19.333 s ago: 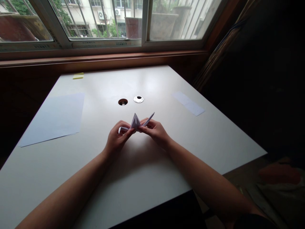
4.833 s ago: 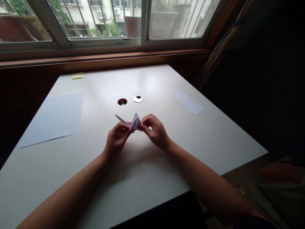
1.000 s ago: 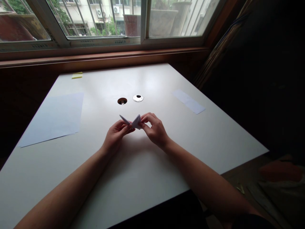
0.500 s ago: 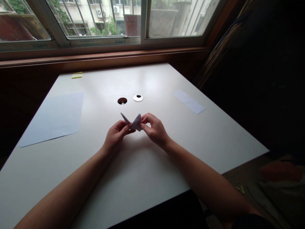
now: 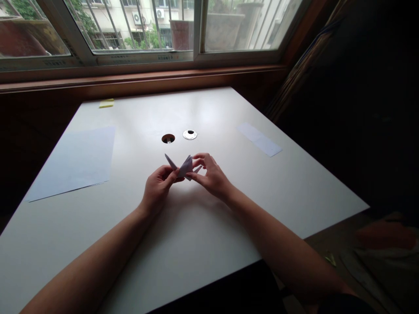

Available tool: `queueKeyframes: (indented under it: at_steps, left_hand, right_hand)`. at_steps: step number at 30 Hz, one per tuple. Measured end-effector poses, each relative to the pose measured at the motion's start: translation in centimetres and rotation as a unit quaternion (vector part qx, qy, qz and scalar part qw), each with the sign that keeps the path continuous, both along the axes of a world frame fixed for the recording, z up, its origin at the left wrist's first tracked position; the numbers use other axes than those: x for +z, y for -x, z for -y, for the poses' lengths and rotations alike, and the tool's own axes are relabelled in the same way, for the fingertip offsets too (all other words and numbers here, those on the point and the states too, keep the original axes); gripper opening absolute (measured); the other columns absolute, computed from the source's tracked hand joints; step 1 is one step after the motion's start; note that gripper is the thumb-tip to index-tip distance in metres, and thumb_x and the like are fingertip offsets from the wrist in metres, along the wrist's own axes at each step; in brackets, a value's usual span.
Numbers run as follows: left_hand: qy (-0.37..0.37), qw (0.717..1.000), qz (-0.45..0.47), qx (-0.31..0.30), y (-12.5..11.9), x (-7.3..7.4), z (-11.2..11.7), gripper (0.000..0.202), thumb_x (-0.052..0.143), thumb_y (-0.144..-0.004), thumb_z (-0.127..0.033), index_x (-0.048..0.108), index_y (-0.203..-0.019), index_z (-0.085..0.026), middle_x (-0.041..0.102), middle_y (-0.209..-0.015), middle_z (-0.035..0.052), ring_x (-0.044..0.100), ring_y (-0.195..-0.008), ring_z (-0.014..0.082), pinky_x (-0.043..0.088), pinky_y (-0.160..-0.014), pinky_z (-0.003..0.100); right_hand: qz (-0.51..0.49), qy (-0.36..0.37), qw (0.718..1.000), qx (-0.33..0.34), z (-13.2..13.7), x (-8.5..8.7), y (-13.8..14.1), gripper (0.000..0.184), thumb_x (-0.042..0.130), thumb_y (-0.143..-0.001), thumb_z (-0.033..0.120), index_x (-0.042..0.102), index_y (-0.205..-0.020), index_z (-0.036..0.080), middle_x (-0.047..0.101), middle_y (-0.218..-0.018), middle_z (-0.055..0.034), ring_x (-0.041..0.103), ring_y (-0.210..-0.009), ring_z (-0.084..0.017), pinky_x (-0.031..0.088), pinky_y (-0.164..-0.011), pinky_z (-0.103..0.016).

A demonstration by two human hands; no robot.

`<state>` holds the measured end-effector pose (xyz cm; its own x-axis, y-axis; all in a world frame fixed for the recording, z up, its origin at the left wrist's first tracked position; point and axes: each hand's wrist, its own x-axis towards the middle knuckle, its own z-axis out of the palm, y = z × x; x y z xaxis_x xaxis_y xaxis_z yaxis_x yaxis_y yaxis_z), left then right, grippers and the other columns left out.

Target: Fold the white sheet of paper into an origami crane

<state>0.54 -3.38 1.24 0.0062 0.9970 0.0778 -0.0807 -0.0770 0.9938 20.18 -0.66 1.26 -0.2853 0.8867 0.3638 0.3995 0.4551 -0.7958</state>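
A small folded paper crane (image 5: 186, 167) in pale paper is held just above the white table, its pointed ends sticking out to the left and right and its wings raised in the middle. My left hand (image 5: 159, 181) pinches its left part between thumb and fingers. On the other side, my right hand (image 5: 211, 174) has its thumb against the lower front of the crane and its index finger by the upper wing edge. Its grip is loose, and the fingers partly hide the crane's right end.
Sheets of paper (image 5: 73, 161) lie on the table's left side, and a paper strip (image 5: 259, 138) lies at the right. Yellow sticky notes (image 5: 106, 103) sit near the back edge. Beyond the crane are a round table hole (image 5: 168, 138) and its metal cover (image 5: 190, 134).
The right fingers have spread from a tight pinch to a looser hold, uncovering the crane's right point. The crane has shifted slightly left, and its wing shows wider. The left hand keeps its grip.
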Motion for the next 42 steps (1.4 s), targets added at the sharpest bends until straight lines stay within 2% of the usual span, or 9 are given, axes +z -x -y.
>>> queueKeyframes:
  at_steps: [4,10,16,20,27,32,38,42]
  left_hand:
    - [0.006,1.000,-0.010,-0.001,0.0,-0.1,0.1,0.028,0.073,-0.085,-0.040,0.070,-0.093,-0.014,0.073,-0.087,0.0052,0.073,-0.083,0.0228,0.060,-0.086,0.041]
    - [0.002,1.000,-0.029,0.001,0.0,0.2,0.0,0.029,0.072,-0.085,-0.042,0.071,-0.094,-0.014,0.073,-0.088,0.0051,0.072,-0.082,0.0215,0.059,-0.085,0.038]
    - [0.003,0.999,-0.049,-0.002,0.1,0.3,0.0,0.031,0.071,-0.084,-0.044,0.071,-0.093,-0.015,0.073,-0.088,0.0052,0.071,-0.080,0.0201,0.060,-0.080,0.036]
    - [0.006,0.999,-0.035,0.002,0.1,0.2,0.0,0.033,0.072,-0.083,-0.046,0.072,-0.094,-0.015,0.073,-0.089,0.0056,0.071,-0.081,0.0203,0.060,-0.079,0.036]
    - [0.013,0.999,-0.028,0.008,0.1,0.0,-0.1,0.035,0.074,-0.082,-0.048,0.071,-0.094,-0.015,0.074,-0.088,0.0058,0.072,-0.079,0.0211,0.060,-0.082,0.038]
    - [0.009,0.999,-0.033,0.010,0.1,0.1,0.0,0.034,0.074,-0.082,-0.047,0.072,-0.093,-0.015,0.073,-0.088,0.0057,0.071,-0.079,0.0202,0.060,-0.080,0.037]
    - [0.015,1.000,-0.013,-0.010,0.1,0.0,-0.1,0.034,0.074,-0.082,-0.046,0.070,-0.098,-0.016,0.073,-0.095,0.0070,0.071,-0.087,0.0223,0.062,-0.076,0.037]
    - [0.021,0.999,0.005,-0.033,0.0,0.0,-0.1,0.037,0.076,-0.081,-0.045,0.070,-0.104,-0.017,0.073,-0.103,0.0087,0.072,-0.091,0.0235,0.061,-0.080,0.038]
  right_hand:
    - [0.053,0.000,0.999,0.006,0.2,0.7,-0.1,0.042,0.078,-0.082,0.033,0.057,-0.118,0.027,0.070,-0.099,-0.0043,0.059,-0.108,-0.026,0.048,-0.092,-0.043]
    - [0.067,0.010,0.998,0.007,0.2,1.3,-0.1,0.036,0.078,-0.082,0.031,0.063,-0.113,0.025,0.068,-0.096,-0.0065,0.059,-0.110,-0.027,0.052,-0.092,-0.046]
    - [0.025,0.036,0.999,0.024,0.2,1.1,-0.1,0.036,0.078,-0.081,0.034,0.064,-0.114,0.024,0.064,-0.097,-0.0081,0.059,-0.111,-0.026,0.060,-0.084,-0.043]
    - [-0.011,0.074,0.996,0.041,0.2,1.0,-0.1,0.042,0.078,-0.080,0.034,0.064,-0.118,0.023,0.062,-0.098,-0.0073,0.063,-0.102,-0.023,0.063,-0.078,-0.039]
    - [-0.026,0.087,0.995,0.045,0.0,0.5,-0.2,0.043,0.078,-0.080,0.032,0.064,-0.120,0.023,0.066,-0.102,-0.0064,0.069,-0.089,-0.019,0.060,-0.080,-0.037]
    - [-0.041,0.122,0.991,0.041,0.0,0.9,-0.1,0.044,0.079,-0.079,0.031,0.064,-0.119,0.022,0.069,-0.097,-0.0051,0.070,-0.078,-0.017,0.058,-0.079,-0.036]
    - [-0.060,0.147,0.986,0.048,0.0,1.1,-0.2,0.044,0.078,-0.079,0.028,0.063,-0.120,0.021,0.072,-0.093,-0.0042,0.071,-0.078,-0.019,0.057,-0.076,-0.034]
    - [-0.071,0.146,0.985,0.053,0.0,1.0,-0.3,0.042,0.076,-0.080,0.027,0.063,-0.119,0.022,0.072,-0.094,-0.0040,0.071,-0.080,-0.019,0.056,-0.077,-0.034]
